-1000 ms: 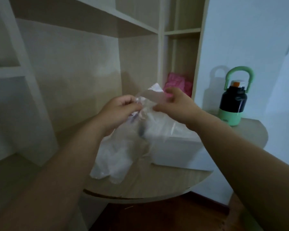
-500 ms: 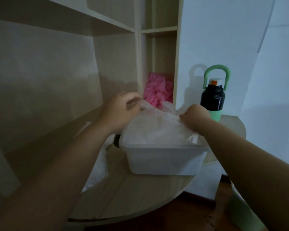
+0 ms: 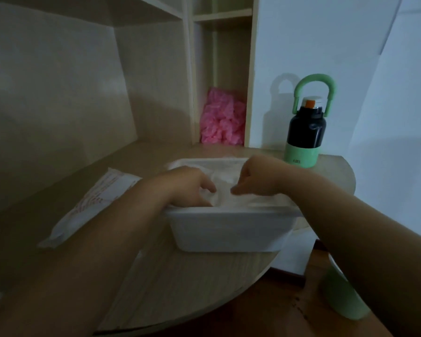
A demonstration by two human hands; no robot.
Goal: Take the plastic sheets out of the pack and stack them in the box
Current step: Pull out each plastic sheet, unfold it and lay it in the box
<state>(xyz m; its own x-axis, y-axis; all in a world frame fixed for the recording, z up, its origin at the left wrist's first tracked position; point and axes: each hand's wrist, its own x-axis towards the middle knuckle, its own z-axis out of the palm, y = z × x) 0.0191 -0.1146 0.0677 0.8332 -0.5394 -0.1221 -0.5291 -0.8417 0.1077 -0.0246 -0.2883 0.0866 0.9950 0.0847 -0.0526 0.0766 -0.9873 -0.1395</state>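
A white plastic box (image 3: 229, 229) stands on the rounded wooden table (image 3: 180, 283). Thin translucent plastic sheets (image 3: 225, 181) lie crumpled inside it. My left hand (image 3: 187, 187) is down in the box's left half, fingers curled onto the top sheet. My right hand (image 3: 258, 176) is in the right half, its curled fingers pinching the same sheet near the middle. The pack (image 3: 95, 203), white with red print, lies flat on the table to the left of the box, partly behind my left forearm.
A black and green bottle (image 3: 304, 132) with a green loop handle stands behind the box at the right. A pink bundle (image 3: 221, 120) sits in the shelf niche. A green object (image 3: 340, 295) is below the table's right edge. Shelf walls close the left side.
Both hands have come down from in front of me into the box, carrying the sheet with them. The view has tipped downward and the pack now shows on the table.
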